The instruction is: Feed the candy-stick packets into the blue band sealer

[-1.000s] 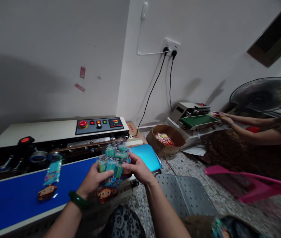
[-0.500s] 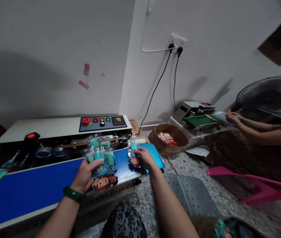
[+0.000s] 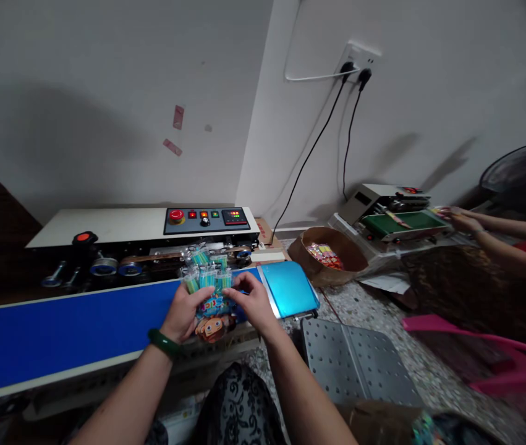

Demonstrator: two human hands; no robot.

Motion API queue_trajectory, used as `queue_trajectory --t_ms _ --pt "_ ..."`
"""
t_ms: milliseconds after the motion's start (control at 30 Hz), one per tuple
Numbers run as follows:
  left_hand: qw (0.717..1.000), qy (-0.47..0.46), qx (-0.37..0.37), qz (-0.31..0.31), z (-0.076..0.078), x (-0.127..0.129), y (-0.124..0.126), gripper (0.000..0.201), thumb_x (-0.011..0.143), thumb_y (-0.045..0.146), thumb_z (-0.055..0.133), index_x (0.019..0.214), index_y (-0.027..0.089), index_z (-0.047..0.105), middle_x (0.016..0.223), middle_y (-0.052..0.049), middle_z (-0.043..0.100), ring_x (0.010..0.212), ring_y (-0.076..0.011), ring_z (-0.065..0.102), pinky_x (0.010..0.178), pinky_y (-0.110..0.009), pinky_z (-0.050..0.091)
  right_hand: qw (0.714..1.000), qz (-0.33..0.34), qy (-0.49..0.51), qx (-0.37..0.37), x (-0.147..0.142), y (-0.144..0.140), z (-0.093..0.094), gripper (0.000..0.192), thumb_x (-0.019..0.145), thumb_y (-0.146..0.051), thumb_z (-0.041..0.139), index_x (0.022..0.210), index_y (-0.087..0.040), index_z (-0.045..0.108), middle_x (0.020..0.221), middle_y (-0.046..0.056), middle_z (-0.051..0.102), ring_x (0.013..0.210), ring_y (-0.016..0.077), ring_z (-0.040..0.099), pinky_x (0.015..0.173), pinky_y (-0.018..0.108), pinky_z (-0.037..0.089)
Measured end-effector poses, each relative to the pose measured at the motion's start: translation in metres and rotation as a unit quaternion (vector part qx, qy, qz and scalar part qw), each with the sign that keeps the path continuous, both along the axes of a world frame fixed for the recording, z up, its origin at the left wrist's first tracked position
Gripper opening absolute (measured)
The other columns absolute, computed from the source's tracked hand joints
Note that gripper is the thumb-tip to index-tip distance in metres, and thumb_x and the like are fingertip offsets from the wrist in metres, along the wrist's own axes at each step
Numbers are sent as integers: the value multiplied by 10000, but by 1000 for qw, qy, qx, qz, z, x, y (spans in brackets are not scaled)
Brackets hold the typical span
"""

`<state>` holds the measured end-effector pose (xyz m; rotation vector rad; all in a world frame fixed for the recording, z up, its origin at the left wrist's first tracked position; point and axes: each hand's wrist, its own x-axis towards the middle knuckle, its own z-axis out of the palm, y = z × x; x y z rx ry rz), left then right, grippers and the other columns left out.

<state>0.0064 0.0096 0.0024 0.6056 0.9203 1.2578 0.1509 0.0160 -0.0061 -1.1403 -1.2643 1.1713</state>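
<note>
Head view — holding a bunch of clear packets (image 3: pixel 207 282), pinched between left hand (image 3: pixel 182 314) and right hand (image 3: pixel 254 304) — seen against blue belt (image 3: pixel 81 322), near shiny blue sheet (image 3: pixel 289 288).

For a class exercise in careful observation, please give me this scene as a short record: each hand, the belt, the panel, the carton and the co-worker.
Left hand: grips a bundle of clear packets; green bangle on the wrist
Right hand: at the bundle's right edge, thumb against it
Blue belt: behind the bundle
Control panel: red button, lit display
Brown carton: holds colourful packets
Co-worker's hands: near the green belt's right end
</note>
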Motion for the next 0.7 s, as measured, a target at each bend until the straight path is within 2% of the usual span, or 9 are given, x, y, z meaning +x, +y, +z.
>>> queue_trajectory --t_ms 167,367,500,600,700 --pt "1000 -6 4 -16 0 5 -2 328 578 186 692 888 133 600 795 -54 677 725 -223 635 699 -377 503 993 -37 105 -24 1 0 -13 221 638 -312 664 637 -174 492 630 -39 498 576 94 436 566 212 361" --pt "999 -31 3 -33 5 11 -3 377 596 181 680 958 143 581 805 -43 676 768 -227 633 730 -384 494 976 -113 188 8 1 -2 -21 183 703 -305 623 645 -174 509 639 -36 533 604 96 479 621 221 389" --pt "999 -38 8 -26 5 17 -3 369 598 182 674 952 131 581 801 -53 675 756 -233 635 716 -387 498 969 -194 123 93 -6 -8 -17 145 736 -278 593 657 -162 557 854 28 611 820 153 547 781 290 400" --pt "999 -44 11 3 4 18 -2 383 591 189 674 959 142 578 801 -45 674 751 -227 637 701 -374 503 955 -245 41 162 -10 -13 -13 123 764 -262 559 701 -160 587 916 53 606 915 178 535 856 328 376" --pt "999 -37 9 36 3 18 -1 377 582 193 679 941 148 575 775 -28 673 712 -210 640 673 -352 508 974 -198 26 108 -14 -15 -15 166 721 -289 602 827 -163 584 852 44 609 824 171 553 768 308 428"
